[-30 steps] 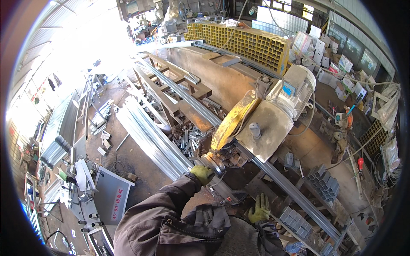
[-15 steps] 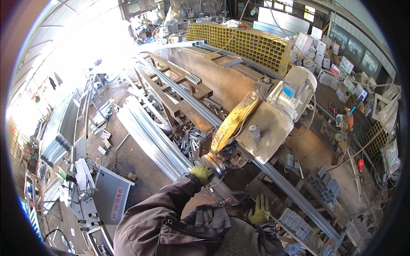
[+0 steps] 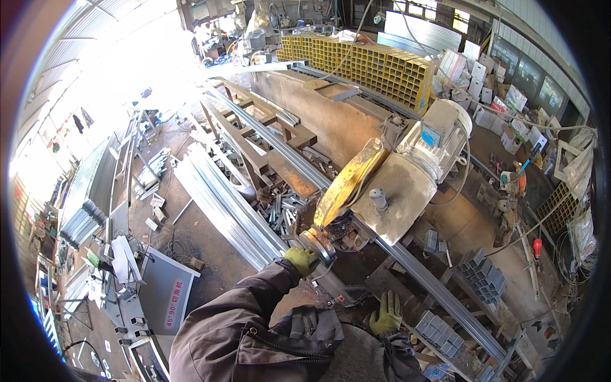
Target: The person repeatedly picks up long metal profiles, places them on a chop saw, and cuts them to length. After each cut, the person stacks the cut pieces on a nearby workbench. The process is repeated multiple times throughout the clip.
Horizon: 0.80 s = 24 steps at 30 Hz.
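My left hand, in a yellow-green work glove, is closed at the rim of a round metal handwheel. That wheel sits at the near end of a cut-off saw with a worn yellow blade guard and a dusty motor. Under the saw runs a long grey metal profile, slanting from far left to near right. My right hand, gloved alike, has its fingers stretched out and holds nothing. It is beside a stack of short cut tube pieces, left of it.
More cut tubes are piled farther right. Long silver profiles lie on the floor at left, near a brown steel rack. A grey machine panel stands at lower left. Yellow square tubes are stacked behind the saw.
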Available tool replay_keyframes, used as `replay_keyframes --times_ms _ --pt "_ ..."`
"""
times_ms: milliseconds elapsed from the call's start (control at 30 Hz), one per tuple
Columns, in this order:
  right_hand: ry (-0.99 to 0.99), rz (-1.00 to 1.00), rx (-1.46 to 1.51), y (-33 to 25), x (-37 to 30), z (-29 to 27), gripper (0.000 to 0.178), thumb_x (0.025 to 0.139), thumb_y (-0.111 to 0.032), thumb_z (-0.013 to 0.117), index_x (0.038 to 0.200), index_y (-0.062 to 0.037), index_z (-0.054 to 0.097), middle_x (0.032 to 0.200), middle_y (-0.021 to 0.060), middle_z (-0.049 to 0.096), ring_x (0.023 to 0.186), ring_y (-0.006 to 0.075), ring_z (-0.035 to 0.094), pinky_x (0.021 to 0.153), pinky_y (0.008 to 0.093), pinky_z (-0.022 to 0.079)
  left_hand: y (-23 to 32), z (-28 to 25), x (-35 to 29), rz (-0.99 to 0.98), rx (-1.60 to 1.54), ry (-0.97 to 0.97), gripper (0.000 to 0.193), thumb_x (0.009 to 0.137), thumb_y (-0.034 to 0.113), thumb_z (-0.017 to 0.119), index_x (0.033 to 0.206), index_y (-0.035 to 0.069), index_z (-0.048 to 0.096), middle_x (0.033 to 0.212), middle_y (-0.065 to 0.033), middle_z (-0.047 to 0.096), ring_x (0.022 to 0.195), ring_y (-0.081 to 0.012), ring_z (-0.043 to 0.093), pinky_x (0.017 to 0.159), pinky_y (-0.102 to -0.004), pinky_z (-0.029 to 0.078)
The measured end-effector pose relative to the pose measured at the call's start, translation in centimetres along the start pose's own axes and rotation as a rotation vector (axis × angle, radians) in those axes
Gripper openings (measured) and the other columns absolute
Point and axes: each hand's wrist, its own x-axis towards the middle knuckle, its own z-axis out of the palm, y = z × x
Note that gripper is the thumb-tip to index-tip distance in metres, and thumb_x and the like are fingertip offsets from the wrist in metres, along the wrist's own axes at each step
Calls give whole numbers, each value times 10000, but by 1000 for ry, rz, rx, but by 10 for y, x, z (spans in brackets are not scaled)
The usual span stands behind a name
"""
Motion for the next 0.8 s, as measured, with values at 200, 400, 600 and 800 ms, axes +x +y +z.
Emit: replay_keyframes --times_ms 200,400,600,800 --pt "11 -2 6 1 0 4 925 931 -343 741 1771 -16 532 1917 223 386 1758 498 343 1387 640 363 1 -1 -1 -5 13 11 334 1078 448 703 1154 141 811 1046 -162 844 940 -468 819 833 -619 657" --pt "-2 -4 1 4 0 5 937 937 -348 743 1782 -14 513 1926 223 367 1764 500 328 1408 633 336 1 1 0 -12 20 13 338 1079 452 706 1157 143 814 1063 -160 845 949 -465 818 845 -621 654" --pt "-18 -8 -3 4 0 3 942 949 -353 738 1790 -6 497 1930 230 353 1764 508 322 1421 637 321 1 0 -1 -16 5 7 347 1085 463 705 1169 147 821 1082 -158 847 965 -464 817 858 -621 651" --pt "-10 -5 14 3 0 2 943 939 -343 749 1783 2 506 1927 232 356 1764 504 325 1410 637 334 3 -4 0 -28 10 -17 353 1086 464 701 1177 145 823 1093 -167 848 984 -470 819 875 -620 655"
